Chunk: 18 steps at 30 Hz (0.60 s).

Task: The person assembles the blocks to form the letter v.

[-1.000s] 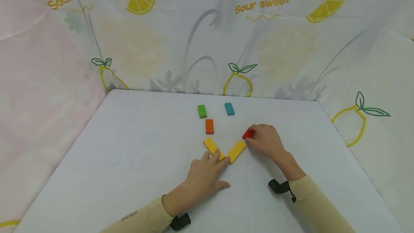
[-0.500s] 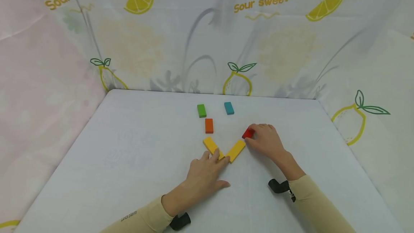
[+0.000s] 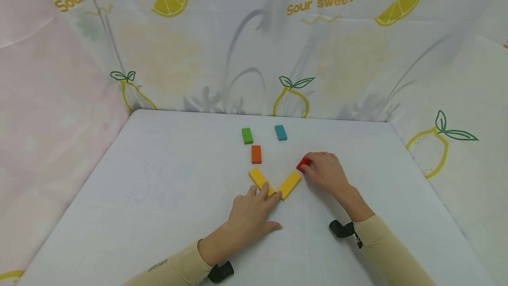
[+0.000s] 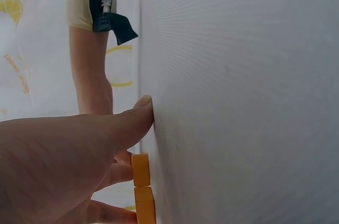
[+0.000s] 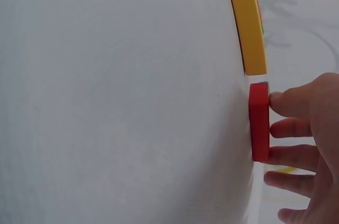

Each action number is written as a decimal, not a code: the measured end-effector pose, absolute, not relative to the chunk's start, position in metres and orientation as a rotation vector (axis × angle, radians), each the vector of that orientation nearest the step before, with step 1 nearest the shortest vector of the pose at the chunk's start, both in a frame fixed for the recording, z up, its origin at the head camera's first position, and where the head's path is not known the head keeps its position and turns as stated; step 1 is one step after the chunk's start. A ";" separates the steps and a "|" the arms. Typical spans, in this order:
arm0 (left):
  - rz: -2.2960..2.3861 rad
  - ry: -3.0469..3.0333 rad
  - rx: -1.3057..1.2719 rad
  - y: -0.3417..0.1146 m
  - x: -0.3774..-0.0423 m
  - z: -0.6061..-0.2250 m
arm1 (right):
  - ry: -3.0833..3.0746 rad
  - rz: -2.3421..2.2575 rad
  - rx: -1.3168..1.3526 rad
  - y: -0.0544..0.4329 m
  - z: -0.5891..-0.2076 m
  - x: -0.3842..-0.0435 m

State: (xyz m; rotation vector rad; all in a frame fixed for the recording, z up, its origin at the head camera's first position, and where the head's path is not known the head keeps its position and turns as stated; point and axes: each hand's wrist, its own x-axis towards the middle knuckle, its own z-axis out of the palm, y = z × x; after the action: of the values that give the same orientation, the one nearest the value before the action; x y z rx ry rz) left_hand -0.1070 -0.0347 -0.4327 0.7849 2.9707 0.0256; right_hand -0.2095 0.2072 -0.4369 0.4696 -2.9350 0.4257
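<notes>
My left hand (image 3: 254,213) lies spread with extended fingers on the inner ends of two yellow blocks. The left yellow block (image 3: 257,175) and the right yellow block (image 3: 290,184) form a V on the table; in the left wrist view their ends (image 4: 141,170) meet under the fingertips. Thumb and fingers of my right hand (image 3: 327,170) pinch a red block (image 3: 301,164) just past the V's right arm. From the right wrist, that red block (image 5: 259,122) lies flat, a small gap from the yellow block (image 5: 247,23), with fingertips along its upper edge.
Farther back on the white table (image 3: 158,180) lie an orange block (image 3: 256,154), a green block (image 3: 247,136) and a teal block (image 3: 281,133). A lemon-printed cloth (image 3: 222,43) hangs behind the table. Black wrist mounts (image 3: 221,272) stick out near both sleeves.
My right thumb has shifted slightly up over the red block. The left hand and the other blocks stay where they were; the head view has moved very slightly.
</notes>
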 end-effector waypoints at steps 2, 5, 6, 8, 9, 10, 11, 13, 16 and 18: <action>0.024 2.973 0.789 -0.035 -0.107 -0.433 | -2.930 0.428 0.474 0.207 -0.437 -0.209; 0.019 2.979 0.795 -0.035 -0.107 -0.432 | -2.920 0.426 0.485 0.206 -0.437 -0.209; 0.018 2.981 0.795 -0.035 -0.107 -0.433 | -2.917 0.428 0.491 0.206 -0.436 -0.209; 0.014 2.982 0.795 -0.035 -0.107 -0.433 | -2.914 0.429 0.500 0.205 -0.436 -0.208; 0.014 2.982 0.795 -0.035 -0.107 -0.433 | -2.912 0.427 0.504 0.205 -0.436 -0.208; 0.015 2.980 0.795 -0.035 -0.107 -0.433 | -2.912 0.427 0.506 0.204 -0.436 -0.208; 0.018 2.978 0.794 -0.035 -0.107 -0.433 | -2.914 0.428 0.507 0.204 -0.436 -0.207; 0.021 2.974 0.795 -0.035 -0.107 -0.433 | -2.916 0.424 0.507 0.204 -0.436 -0.207; 0.028 2.968 0.797 -0.035 -0.108 -0.434 | -2.918 0.423 0.500 0.204 -0.438 -0.206; 0.032 2.968 0.797 -0.035 -0.108 -0.434 | -2.915 0.420 0.500 0.204 -0.439 -0.206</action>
State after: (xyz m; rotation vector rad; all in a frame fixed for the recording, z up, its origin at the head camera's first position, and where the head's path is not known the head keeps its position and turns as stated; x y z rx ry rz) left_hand -0.1084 -0.0355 -0.4341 0.7969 2.9678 0.0317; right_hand -0.2062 0.2036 -0.4388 0.4996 -2.9149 0.4198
